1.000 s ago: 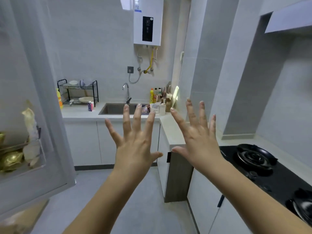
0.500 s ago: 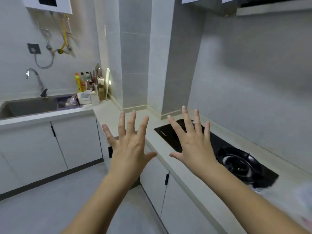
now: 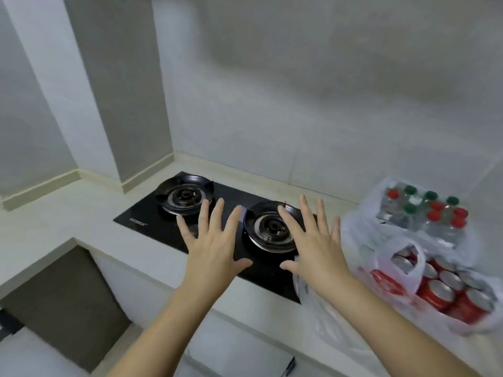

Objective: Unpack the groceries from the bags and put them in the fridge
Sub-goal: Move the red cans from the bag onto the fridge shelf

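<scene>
Two clear plastic bags sit on the pale counter at the right. The far bag [image 3: 362,229] holds several small bottles [image 3: 435,213] with red and green caps. The near bag [image 3: 408,270] holds several red drink cans [image 3: 438,292] with silver tops. My left hand [image 3: 212,248] is held out flat with fingers spread, above the black gas hob. My right hand [image 3: 315,246] is spread the same way, just left of the bags, touching nothing. Both hands hold nothing. The fridge is out of view.
A black two-burner gas hob [image 3: 152,219] is set into the counter [image 3: 68,213] under my hands. Grey tiled walls rise behind it, with a boxed column at the back left. White cabinet fronts [image 3: 245,349] and a dark recess [image 3: 62,300] lie below the counter edge.
My view has swung right, away from the fridge door and sink, past the hob, until the grocery bags came into sight. Both hands stayed spread and empty throughout.
</scene>
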The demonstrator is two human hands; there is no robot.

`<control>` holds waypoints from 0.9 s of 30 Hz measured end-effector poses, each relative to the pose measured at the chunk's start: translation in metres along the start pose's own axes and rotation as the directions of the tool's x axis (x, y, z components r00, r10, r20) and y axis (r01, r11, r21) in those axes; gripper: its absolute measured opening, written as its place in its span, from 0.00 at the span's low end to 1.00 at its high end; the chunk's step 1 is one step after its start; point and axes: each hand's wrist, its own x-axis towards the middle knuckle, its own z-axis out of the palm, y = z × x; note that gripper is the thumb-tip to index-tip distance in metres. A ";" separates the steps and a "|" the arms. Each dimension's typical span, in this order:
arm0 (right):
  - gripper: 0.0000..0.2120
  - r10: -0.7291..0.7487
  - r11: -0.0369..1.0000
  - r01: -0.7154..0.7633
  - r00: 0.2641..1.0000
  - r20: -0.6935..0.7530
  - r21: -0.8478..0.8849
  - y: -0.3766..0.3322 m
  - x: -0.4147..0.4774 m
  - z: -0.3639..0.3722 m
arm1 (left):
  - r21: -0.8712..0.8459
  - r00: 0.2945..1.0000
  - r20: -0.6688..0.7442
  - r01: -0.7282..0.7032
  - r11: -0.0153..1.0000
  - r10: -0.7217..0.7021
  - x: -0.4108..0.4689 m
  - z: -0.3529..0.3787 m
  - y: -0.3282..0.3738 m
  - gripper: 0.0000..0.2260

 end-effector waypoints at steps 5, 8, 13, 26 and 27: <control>0.53 0.160 0.986 -0.165 0.981 0.110 0.037 0.068 -0.019 0.033 | -0.095 0.977 0.143 -0.148 0.984 0.161 0.018 0.048 0.065 0.48; 0.53 0.219 0.975 -0.222 0.962 0.160 -0.001 0.106 -0.032 0.054 | -0.119 0.957 0.188 -0.200 0.973 0.220 0.027 0.071 0.108 0.47; 0.52 0.264 0.963 -0.270 0.925 0.273 -0.017 0.164 -0.053 0.089 | -0.150 0.917 0.297 -0.229 0.962 0.265 0.037 0.116 0.170 0.47; 0.43 0.078 0.985 -0.129 0.925 0.373 0.116 0.230 -0.054 0.122 | -0.056 0.866 0.458 -0.196 0.979 0.200 0.080 0.204 0.236 0.20; 0.39 0.048 0.986 -0.103 0.930 0.364 0.132 0.230 -0.053 0.122 | -0.098 0.880 0.435 -0.166 0.981 0.193 0.079 0.205 0.235 0.16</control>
